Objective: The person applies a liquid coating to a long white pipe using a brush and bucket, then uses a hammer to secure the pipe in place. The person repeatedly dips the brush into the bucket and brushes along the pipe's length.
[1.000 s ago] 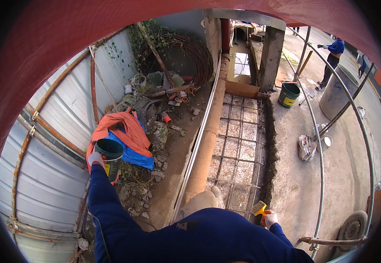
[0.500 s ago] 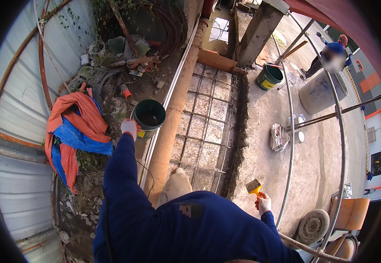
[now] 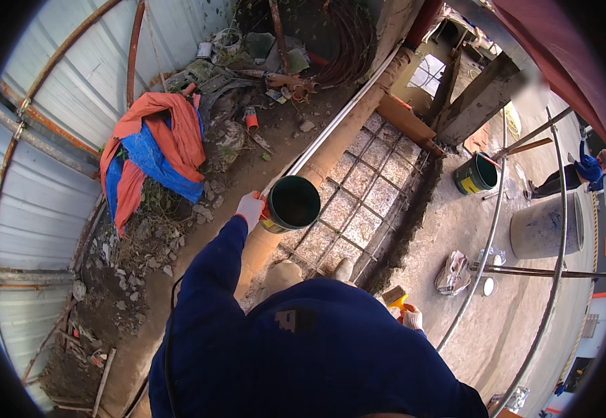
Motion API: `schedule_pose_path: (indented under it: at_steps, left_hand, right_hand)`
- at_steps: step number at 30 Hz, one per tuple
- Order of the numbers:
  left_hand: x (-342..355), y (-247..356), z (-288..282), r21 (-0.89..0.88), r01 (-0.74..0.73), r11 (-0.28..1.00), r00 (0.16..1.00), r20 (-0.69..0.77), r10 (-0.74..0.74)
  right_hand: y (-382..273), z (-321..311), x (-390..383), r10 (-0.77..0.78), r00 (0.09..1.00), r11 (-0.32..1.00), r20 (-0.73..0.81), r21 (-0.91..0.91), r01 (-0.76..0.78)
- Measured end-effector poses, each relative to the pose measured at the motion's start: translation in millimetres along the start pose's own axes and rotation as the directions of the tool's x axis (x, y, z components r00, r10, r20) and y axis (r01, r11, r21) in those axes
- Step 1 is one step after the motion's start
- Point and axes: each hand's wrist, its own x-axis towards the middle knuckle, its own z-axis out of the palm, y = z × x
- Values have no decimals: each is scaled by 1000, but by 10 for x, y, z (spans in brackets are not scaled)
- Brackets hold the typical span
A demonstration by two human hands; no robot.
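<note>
Left arm out ahead and bent a little at the elbow, blue sleeve [image 3: 214, 261] down to the wrist. Left hand [image 3: 251, 209] in a pale glove with orange-red fingers, clamped on the left side of the bucket [image 3: 294, 202]; can't tell whether the fingers have rim or handle. Right arm low and close to my right side, forearm mostly hidden behind my body. Right hand [image 3: 412, 320], gloved the same, closed round the yellow handle of the brush [image 3: 394, 297]. Hands well apart, left one farther forward. Bucket dark green, round, mouth up and facing me; inside dark, contents too dim to make out. A yellow patch shows low on its side, partly covered by my fingers. It is over the brown pipe [image 3: 261, 252], by the left edge of the rebar grid [image 3: 363, 209]; can't tell if it touches the pipe. Brush broad and flat, brownish head angled forward and left, near the broken edge of the concrete [image 3: 471, 331].
</note>
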Motion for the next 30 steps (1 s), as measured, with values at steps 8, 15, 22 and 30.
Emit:
schedule_pose_path:
  at_steps: [8, 15, 22, 30]
  left_hand:
    - [-1296, -754, -1012, -170, -67, 983, 867, -497, -26]
    - [-2824, -1378, -1206, -259, -122, 958, 626, -769, -129]
    - [-3648, -2354, -1134, -341, -64, 938, 356, -885, -298]
    - [-3485, -3182, -1404, -423, 272, 864, 320, -807, -496]
  right_hand:
    - [-2389, -194, 1225, -299, 937, 945, 181, -83, 318]
    - [-3089, 11, 1610, -330, 899, 926, 288, -89, 368]
    - [-2961, 387, 1777, -183, 872, 906, 454, -265, 328]
    - [-3231, 939, 1405, -208, 850, 917, 484, -206, 341]
